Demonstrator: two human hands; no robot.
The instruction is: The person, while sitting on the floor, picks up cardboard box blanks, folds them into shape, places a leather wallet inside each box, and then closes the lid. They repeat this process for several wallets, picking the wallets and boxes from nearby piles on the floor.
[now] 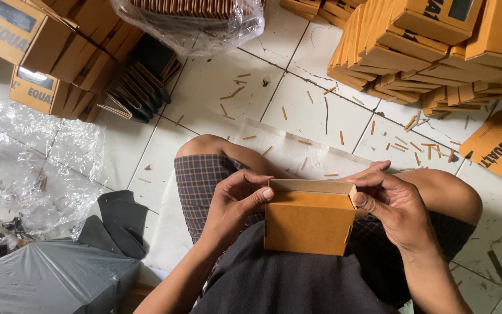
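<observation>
- Small brown cardboard box [309, 220] sits at lower centre of the frame, on the person's lap, open top edge facing away.
- Left hand [233, 203] grips the box's left side; thumb lies along the top left corner, fingers [250, 177] curled on the rim.
- Right hand [396, 203] grips the right side; thumb presses the upper right corner, other fingers reach behind the back wall.
- Both hands are clenched on the box, neither is released.
- Judgement: step in hand looks like squaring up or tucking the top rim. To do it well: keep the thumbs on both corners, press evenly so the walls stay straight, and support the base on the lap.
- Count: one box in hand.
- Upper right: a large stack of flat boxes [425, 52], too many and too overlapped to count exactly.
- Upper left: roughly three or four made-up window boxes [36, 52]; some are cut by the frame edge.
- One flat box blank [498, 145] lies alone at right.
- Two clear plastic bags: one upper centre [198, 23] with brown stock inside, one crumpled at left [30, 163].
- Dozens of small cardboard slivers [344, 116] are scattered on the white tiled floor [204, 87].
</observation>
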